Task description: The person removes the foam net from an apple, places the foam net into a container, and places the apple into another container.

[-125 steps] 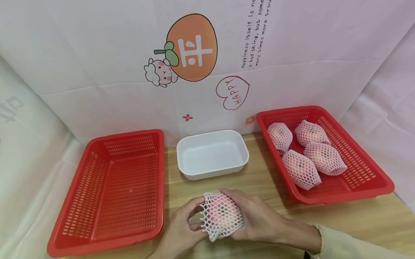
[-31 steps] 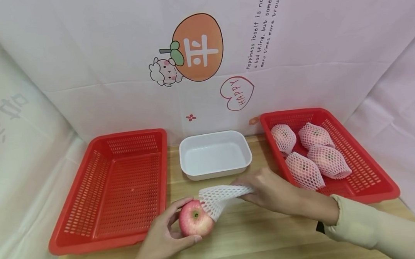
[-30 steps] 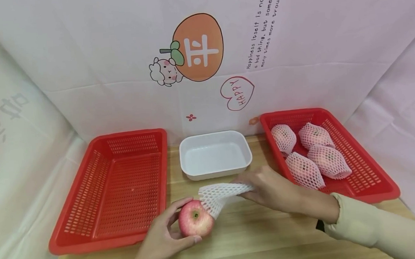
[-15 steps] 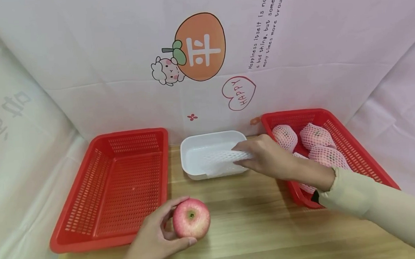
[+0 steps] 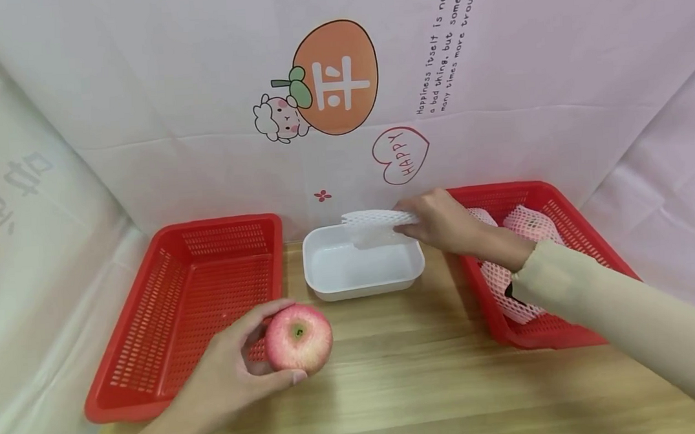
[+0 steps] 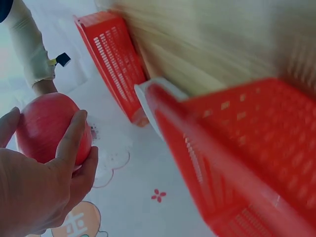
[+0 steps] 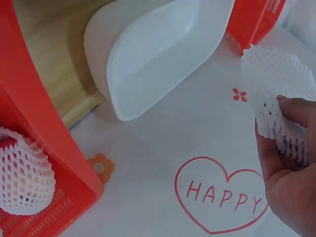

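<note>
My left hand (image 5: 226,365) grips a bare red apple (image 5: 299,339), thumb on the near side and fingers behind, above the right edge of the left red basket (image 5: 276,265). The left wrist view shows the same apple (image 6: 49,129) between thumb and fingers. Over the far side of the white tray (image 5: 362,287), my right hand (image 5: 443,222) pinches a flattened white foam net sleeve (image 5: 377,223). In the right wrist view the net sleeve (image 7: 279,94) hangs between thumb and fingers, apart from the tray (image 7: 113,74).
A second red basket (image 5: 504,336) stands at the right, holding several apples in foam nets (image 5: 531,225), partly hidden by my right forearm. No fruit shows in the left basket. A printed white cloth (image 5: 202,87) rises close behind the tray and baskets.
The net sleeve has come off the apple, and my right hand has carried it away to above the tray. My left hand has moved the apple leftward and away from me, towards the left basket.
</note>
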The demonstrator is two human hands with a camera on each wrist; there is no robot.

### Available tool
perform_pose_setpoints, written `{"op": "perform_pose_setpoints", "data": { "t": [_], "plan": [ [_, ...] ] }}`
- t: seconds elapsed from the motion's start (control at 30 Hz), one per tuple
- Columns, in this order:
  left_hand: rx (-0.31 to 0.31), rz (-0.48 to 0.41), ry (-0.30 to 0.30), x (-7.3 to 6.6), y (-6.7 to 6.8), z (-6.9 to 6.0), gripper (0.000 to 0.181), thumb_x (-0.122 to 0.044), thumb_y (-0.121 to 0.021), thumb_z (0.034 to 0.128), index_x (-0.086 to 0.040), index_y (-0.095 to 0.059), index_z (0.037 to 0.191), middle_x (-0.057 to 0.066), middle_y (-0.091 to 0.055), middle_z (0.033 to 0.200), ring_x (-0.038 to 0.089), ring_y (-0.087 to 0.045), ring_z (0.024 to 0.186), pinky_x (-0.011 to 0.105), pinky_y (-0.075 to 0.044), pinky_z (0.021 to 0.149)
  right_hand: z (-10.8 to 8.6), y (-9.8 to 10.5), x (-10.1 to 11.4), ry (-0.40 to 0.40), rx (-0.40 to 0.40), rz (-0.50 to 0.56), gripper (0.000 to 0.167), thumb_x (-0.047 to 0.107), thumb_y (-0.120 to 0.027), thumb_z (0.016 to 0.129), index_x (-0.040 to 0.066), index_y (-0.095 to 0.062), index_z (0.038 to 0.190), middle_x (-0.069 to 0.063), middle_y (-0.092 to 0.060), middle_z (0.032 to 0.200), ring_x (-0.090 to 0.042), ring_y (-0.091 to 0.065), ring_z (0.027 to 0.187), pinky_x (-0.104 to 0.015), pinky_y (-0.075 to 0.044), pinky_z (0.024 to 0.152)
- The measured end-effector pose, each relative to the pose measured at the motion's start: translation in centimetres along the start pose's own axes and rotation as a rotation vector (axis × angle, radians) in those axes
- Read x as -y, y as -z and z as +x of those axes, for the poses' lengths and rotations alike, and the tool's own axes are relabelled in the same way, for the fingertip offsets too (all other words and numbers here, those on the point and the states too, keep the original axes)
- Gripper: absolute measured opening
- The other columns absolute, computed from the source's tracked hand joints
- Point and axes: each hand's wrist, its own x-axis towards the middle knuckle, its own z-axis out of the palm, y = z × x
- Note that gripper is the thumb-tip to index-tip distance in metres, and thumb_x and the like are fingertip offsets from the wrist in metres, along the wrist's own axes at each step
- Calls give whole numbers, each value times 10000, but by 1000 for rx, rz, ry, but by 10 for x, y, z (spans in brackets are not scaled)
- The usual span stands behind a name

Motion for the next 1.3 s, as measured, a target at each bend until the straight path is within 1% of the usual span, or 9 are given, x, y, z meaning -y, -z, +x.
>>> {"op": "perform_pose_setpoints", "data": {
  "t": [0.2,0.37,0.5,0.7,0.8,0.93,1.0,1.1,1.3],
  "plan": [
    [-18,57,5,-10,16,10,766,-272,-962,789,-232,-588,1457,66,-638,1392,265,-653,1259,305,-650,799,12,1,-14,-92,68,15,313,47,-896,833,-1,-792,1125,-172,-793,1082,-352,-777,972,-469,-651,846],
    [-50,147,80,-18,34,23,789,-340,-938,820,-245,-546,1499,42,-590,1470,277,-627,1320,280,-628,860,20,-4,-23,-165,128,35,372,74,-891,846,7,-780,1195,-174,-782,1147,-349,-774,999,-463,-648,864],
    [-65,213,130,-26,51,34,814,-405,-906,849,-255,-497,1537,22,-566,1499,260,-607,1355,284,-600,920,26,-10,-30,-170,151,39,364,61,-866,868,-15,-765,1210,-199,-768,1177,-362,-767,996,-468,-650,858],
    [-75,224,198,-31,71,49,837,-468,-850,894,-259,-421,1583,-5,-520,1513,254,-562,1396,298,-591,950,37,-20,-38,-207,186,45,380,54,-864,868,-3,-759,1229,-182,-746,1230,-333,-742,1028,-436,-655,837],
    [-80,185,224,-26,81,56,867,-416,-823,934,-220,-348,1633,48,-477,1557,300,-539,1405,307,-602,941,41,-25,-41,-248,219,66,444,56,-871,860,8,-740,1282,-178,-724,1291,-331,-725,1085,-444,-651,852],
    [-96,44,264,-15,92,67,892,-262,-774,990,-129,-226,1681,141,-371,1631,356,-497,1389,304,-624,909,44,-33,-46,-274,254,64,483,64,-868,865,6,-721,1322,-187,-721,1311,-361,-719,1141,-466,-639,903],
    [-113,-15,279,-8,95,72,887,-214,-749,1006,-92,-192,1685,164,-339,1643,350,-477,1381,289,-626,897,45,-37,-48,-275,267,52,475,65,-862,871,-3,-722,1320,-199,-728,1296,-381,-719,1153,-474,-629,932],
    [-127,-52,295,2,100,79,876,-207,-718,1027,-60,-159,1685,177,-313,1654,340,-451,1385,271,-622,896,44,-43,-50,-290,293,40,470,66,-856,879,-15,-717,1320,-216,-729,1287,-399,-715,1165,-486,-616,960],
    [-142,-61,337,19,109,95,867,-217,-667,1054,-18,-101,1680,226,-282,1652,379,-448,1399,288,-622,908,45,-53,-53,-304,362,13,464,63,-849,887,-32,-710,1320,-233,-716,1304,-405,-690,1204,-508,-589,1009]
  ]
}}
